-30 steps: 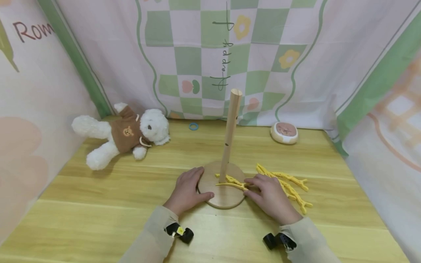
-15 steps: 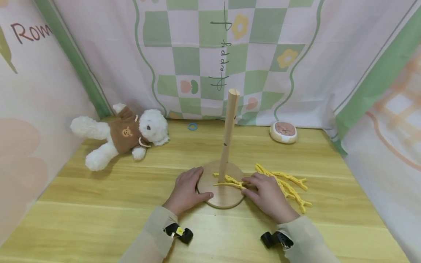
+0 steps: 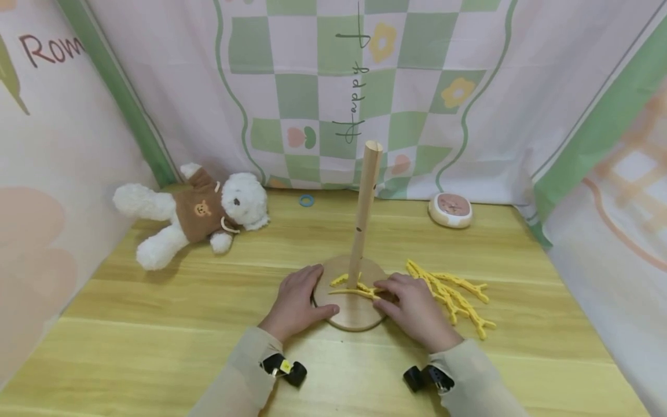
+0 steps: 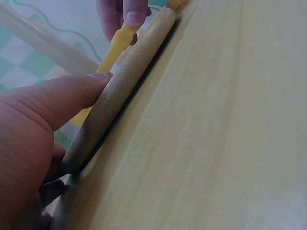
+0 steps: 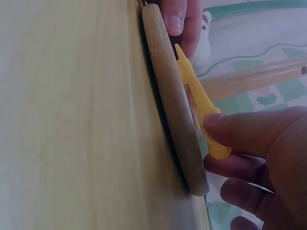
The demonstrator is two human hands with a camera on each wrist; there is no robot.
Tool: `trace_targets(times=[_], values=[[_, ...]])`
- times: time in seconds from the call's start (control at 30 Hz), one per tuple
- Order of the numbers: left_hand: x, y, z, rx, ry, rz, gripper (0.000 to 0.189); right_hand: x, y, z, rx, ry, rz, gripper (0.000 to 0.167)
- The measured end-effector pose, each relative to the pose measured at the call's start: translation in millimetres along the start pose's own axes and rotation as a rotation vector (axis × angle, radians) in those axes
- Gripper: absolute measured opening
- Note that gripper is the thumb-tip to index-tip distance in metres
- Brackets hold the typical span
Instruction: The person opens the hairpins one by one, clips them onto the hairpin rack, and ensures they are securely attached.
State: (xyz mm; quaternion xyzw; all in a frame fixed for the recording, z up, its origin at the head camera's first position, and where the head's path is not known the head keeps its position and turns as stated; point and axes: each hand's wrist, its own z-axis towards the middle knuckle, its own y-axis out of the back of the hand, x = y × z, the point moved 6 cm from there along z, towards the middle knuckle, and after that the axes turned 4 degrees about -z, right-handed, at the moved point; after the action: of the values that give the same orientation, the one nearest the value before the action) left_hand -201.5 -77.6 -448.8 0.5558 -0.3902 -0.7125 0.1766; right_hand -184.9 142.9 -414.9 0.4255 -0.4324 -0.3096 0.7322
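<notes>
On the counter (image 3: 156,341), the wooden stand (image 3: 354,315) sits between both sets of fingers; the left hand (image 3: 299,301), fingers spread along the stand's rim, thumb on top, probably steadies it. The right hand (image 3: 419,313), slanting inward, pinches one end of the yellow branch (image 5: 199,93) low over the base, presumably leaving the far end free.

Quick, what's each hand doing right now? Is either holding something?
Left hand: holding the round wooden base by its edge.
Right hand: pinching a yellow branch-shaped piece.
</notes>
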Motion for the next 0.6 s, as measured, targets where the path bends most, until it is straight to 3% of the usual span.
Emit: trace_targets(times=[0.6], values=[[-2.2,2.9,-1.7,-0.001,-0.002,-0.02,0.09,-4.9,-3.3,-1.9,-0.008,-0.052,0.021,0.032]])
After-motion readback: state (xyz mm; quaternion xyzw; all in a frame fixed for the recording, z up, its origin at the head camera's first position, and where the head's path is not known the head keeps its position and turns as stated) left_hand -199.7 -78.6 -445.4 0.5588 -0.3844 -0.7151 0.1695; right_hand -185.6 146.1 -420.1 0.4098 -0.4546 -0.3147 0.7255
